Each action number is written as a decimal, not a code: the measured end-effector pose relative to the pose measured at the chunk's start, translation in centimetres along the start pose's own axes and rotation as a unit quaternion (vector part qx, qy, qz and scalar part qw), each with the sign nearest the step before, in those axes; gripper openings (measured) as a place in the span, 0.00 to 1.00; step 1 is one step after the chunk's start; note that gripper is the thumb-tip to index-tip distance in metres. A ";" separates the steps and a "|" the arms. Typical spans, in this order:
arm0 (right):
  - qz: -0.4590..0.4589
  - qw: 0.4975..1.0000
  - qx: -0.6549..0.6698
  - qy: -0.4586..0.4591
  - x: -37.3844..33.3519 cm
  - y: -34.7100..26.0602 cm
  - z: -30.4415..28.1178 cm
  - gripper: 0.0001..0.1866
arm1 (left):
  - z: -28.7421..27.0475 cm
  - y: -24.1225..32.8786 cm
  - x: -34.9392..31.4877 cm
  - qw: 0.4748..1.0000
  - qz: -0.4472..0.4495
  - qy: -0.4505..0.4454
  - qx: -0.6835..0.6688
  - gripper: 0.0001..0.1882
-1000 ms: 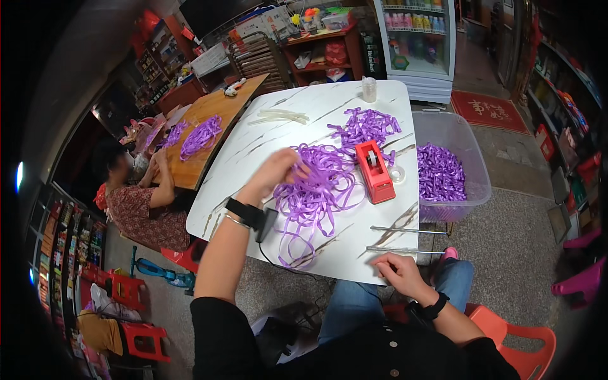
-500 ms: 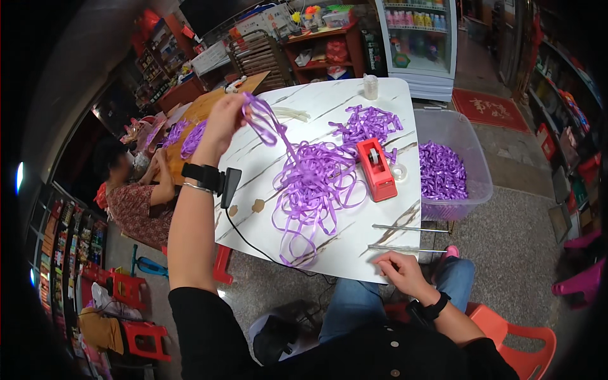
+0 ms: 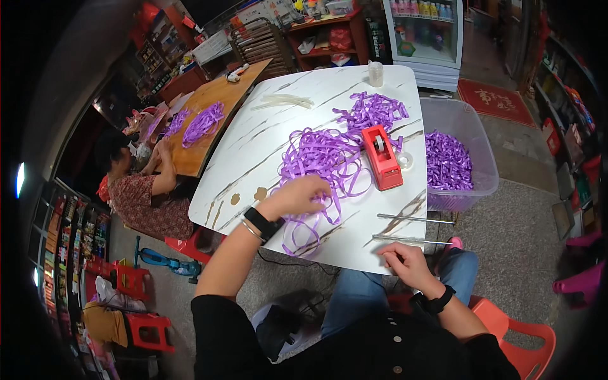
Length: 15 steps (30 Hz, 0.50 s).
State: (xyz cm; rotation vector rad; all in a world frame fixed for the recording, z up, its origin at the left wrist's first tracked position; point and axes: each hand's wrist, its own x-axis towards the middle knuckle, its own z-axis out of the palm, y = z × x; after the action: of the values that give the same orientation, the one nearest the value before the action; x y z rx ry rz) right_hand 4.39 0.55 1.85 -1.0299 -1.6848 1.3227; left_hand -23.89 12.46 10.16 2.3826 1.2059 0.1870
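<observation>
A loose heap of purple ribbon (image 3: 320,155) lies in loops on the white marbled table (image 3: 247,139). Over the near side of that heap is my left hand (image 3: 303,194), its fingers curled down and closed on the purple ribbon; the fingertips are partly hidden. My right hand (image 3: 408,263) rests at the table's near edge, loosely curled with nothing seen in it, beside a thin metal rod (image 3: 411,239). A second rod (image 3: 415,218) lies a little farther off. Right of the heap stands a red tape dispenser (image 3: 382,158), with a clear tape roll (image 3: 405,161) beside it.
Cut purple ribbon pieces (image 3: 373,114) lie at the far right of the table. A clear bin (image 3: 484,158) holds more pieces. Pale strips (image 3: 282,101) and a small jar (image 3: 375,75) are farther back. A person (image 3: 149,190) sits at a wooden table (image 3: 212,95) to the left.
My left hand has come down and right, from holding purple ribbon up over the table's left side to the near side of the heap. My right hand has hardly moved. The view has shifted slightly.
</observation>
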 end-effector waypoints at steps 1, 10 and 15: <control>0.003 1.000 -0.005 -0.004 0.0 -0.1 0.0 0.08 | 1.3 0.2 -0.3 0.998 0.033 -0.037 0.027 0.11; 0.001 1.000 0.002 -0.002 -0.1 -0.2 0.1 0.08 | 3.7 1.0 -0.2 0.994 -0.052 -0.047 0.086 0.09; -0.003 1.000 -0.005 -0.004 -0.1 0.0 0.1 0.08 | -1.1 -0.4 0.6 0.936 -0.038 0.057 -0.346 0.07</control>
State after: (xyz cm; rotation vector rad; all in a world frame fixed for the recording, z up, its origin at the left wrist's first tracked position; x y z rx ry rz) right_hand 4.33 0.42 1.83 -1.0255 -1.7010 1.3178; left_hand -24.17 13.46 10.93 1.7235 1.0510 0.6207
